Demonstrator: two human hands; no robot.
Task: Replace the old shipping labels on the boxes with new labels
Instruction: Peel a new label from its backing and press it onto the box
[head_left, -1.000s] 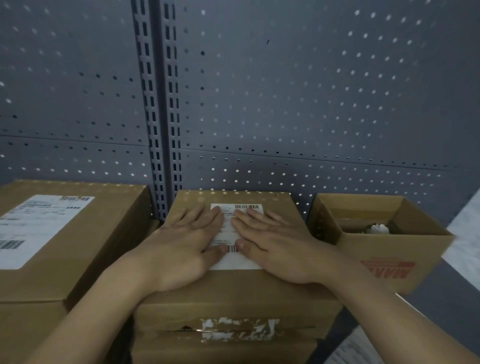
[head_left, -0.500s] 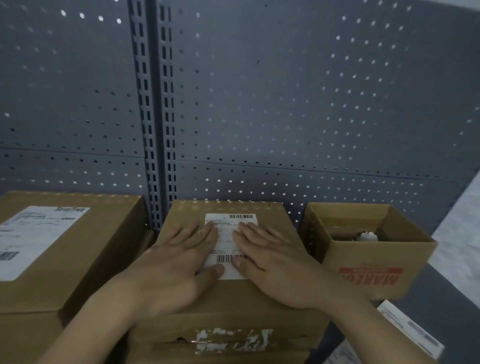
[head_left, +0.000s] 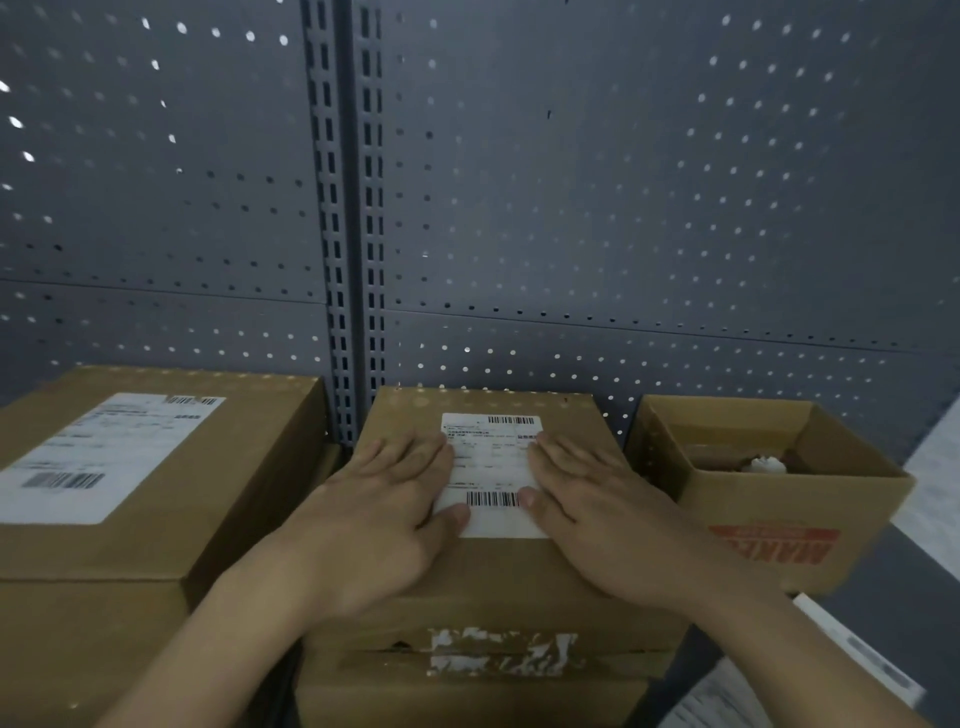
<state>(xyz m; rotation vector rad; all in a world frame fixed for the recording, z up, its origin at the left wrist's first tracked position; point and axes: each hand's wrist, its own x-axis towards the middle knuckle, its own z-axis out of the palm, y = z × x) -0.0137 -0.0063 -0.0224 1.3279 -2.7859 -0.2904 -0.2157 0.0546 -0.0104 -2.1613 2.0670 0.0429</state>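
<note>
A white shipping label (head_left: 491, 467) with barcodes lies flat on top of the middle cardboard box (head_left: 488, 577). My left hand (head_left: 379, 514) presses flat on the label's left edge, fingers straight. My right hand (head_left: 597, 514) lies flat on the label's right edge, thumb beside the lower barcode. The front face of this box carries torn white remnants of an old label (head_left: 498, 649). A larger box (head_left: 156, 545) to the left bears its own white label (head_left: 104, 457).
An open cardboard box (head_left: 779, 540) with red print stands to the right, something white inside it. Loose white label sheets (head_left: 857, 660) lie on the dark surface at lower right. A grey perforated back panel with a slotted upright (head_left: 343, 234) rises behind the boxes.
Both hands have slid apart from the label's middle toward its left and right edges, baring more of the print. The camera has tilted slightly upward.
</note>
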